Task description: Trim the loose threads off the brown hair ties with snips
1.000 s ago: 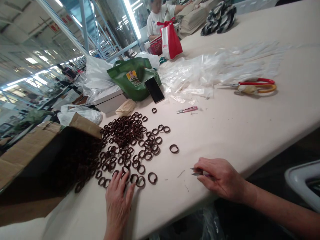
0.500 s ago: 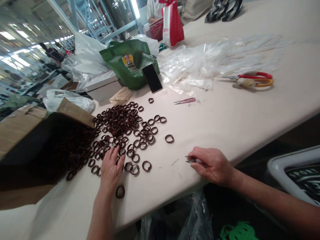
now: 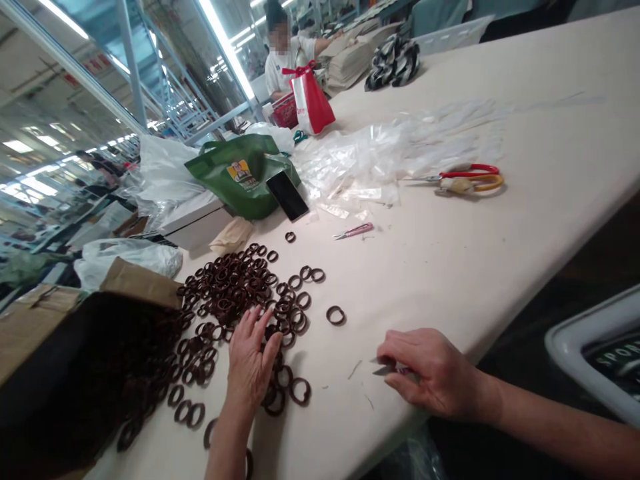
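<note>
Many dark brown fabric-like rings point(image 3: 235, 283) lie heaped and scattered on the pale table, and more sit in the dark mouth of a cardboard box point(image 3: 143, 283). My left hand point(image 3: 253, 363) rests among the loose rings with its fingers spread, palm down, gripping none that I can see; its palm hides some of them. At the table's front edge, my right hand point(image 3: 430, 373) is closed around small thread snips point(image 3: 384, 369), their pointed blades sticking out to the left. One ring point(image 3: 335, 315) lies apart, between the heap and my right hand.
Pink-handled snips point(image 3: 356, 231), large scissors point(image 3: 470, 180) and clear plastic bags point(image 3: 360, 157) lie farther back. A phone point(image 3: 287, 195) leans on a green bag point(image 3: 245, 177). A red and white bag point(image 3: 310, 100) stands near a person point(image 3: 280, 70). Thread scraps point(image 3: 355, 369) dot the table.
My left hand has moved right and farther into the rings, some of which are shifted beside it. The right hand still holds the snips. The view has tilted upward.
</note>
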A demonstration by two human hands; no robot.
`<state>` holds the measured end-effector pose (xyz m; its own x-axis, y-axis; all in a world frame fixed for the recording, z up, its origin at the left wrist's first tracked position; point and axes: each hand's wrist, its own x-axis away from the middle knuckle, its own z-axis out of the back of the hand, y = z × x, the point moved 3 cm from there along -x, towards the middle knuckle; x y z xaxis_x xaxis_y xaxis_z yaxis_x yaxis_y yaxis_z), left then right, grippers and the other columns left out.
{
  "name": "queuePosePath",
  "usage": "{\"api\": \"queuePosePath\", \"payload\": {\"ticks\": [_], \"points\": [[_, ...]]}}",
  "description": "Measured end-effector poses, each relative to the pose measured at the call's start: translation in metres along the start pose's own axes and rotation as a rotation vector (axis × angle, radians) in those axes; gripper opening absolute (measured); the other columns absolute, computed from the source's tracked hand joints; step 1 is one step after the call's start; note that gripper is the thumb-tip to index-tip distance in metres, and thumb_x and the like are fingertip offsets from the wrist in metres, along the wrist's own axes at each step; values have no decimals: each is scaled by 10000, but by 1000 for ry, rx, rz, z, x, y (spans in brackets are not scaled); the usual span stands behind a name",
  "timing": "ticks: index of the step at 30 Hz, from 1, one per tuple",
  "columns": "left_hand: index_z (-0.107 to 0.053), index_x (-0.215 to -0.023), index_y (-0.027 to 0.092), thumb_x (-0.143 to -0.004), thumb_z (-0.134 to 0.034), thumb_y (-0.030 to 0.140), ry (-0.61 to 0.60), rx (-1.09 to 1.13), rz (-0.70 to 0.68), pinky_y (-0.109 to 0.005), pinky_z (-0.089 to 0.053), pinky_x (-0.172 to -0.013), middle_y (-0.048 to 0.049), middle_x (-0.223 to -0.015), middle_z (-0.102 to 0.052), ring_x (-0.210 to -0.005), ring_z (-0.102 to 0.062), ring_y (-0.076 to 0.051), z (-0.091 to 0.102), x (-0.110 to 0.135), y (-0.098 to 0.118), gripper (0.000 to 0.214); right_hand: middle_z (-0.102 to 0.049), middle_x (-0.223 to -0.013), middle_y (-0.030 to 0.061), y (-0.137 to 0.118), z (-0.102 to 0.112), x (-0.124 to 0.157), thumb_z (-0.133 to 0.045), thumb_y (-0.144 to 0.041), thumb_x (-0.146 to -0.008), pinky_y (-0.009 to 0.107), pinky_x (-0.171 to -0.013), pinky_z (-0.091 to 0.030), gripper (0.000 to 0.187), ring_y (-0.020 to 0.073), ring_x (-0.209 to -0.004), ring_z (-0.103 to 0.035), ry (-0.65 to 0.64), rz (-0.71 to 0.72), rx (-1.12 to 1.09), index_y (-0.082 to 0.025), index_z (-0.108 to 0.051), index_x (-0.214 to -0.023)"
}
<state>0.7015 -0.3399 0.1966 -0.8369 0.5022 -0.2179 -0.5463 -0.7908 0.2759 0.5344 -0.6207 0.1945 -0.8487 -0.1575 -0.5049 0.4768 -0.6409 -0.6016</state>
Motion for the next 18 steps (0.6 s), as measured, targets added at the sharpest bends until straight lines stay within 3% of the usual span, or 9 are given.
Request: {"api": "queuePosePath", "payload": {"ticks": [5, 8, 13, 16, 18], "points": [[-621, -1333, 232, -949, -493, 454, -83, -28, -116, -612, -337, -1117, -119, -1429, -574, -1384, -424, -342, -16, -13, 47, 461, -528, -669, -7, -3, 1, 0, -430, -364, -990, 278, -569, -329, 261, 134, -587, -473, 6, 11, 39, -188, -543, -835], [-646, -1300, 273, -931, -539, 441, -134, -12, -178, -635, -311, -1125, -88, -1409, -598, -1378, -439, -341, -17, -10, 59, 420, -546, -673, 0, -3, 1, -1, -408, -373, -1000, 283, -571, -325, 283, 137, -592, -483, 1, 16, 56, -188, -546, -836], [-713, -1173, 273, -975, -451, 412, -165, 143, -218, -503, -415, -1098, -57, -1187, -732, -1163, -636, -247, -3, -6, 46, 356, -554, -683, 5, -3, -2, 0, -392, -387, -1005, 291, -574, -319, 306, 141, -604, -492, 4, 10, 49, -189, -548, -832], [-739, -1080, 260, -958, -482, 435, -60, 142, -160, -425, -471, -1051, -54, -1118, -746, -1090, -665, -226, 11, -19, 25, 334, -540, -683, 4, -3, -3, 0, -384, -386, -1006, 297, -573, -317, 313, 146, -608, -485, -4, 13, 34, -187, -551, -832], [-725, -1119, 216, -934, -500, 480, 60, 68, -99, -436, -437, -1086, -98, -1237, -695, -1203, -603, -258, 19, -37, 6, 393, -532, -681, 5, -3, -4, 1, -376, -392, -1008, 298, -571, -317, 327, 147, -606, -479, -6, 11, 26, -186, -552, -825]]}}
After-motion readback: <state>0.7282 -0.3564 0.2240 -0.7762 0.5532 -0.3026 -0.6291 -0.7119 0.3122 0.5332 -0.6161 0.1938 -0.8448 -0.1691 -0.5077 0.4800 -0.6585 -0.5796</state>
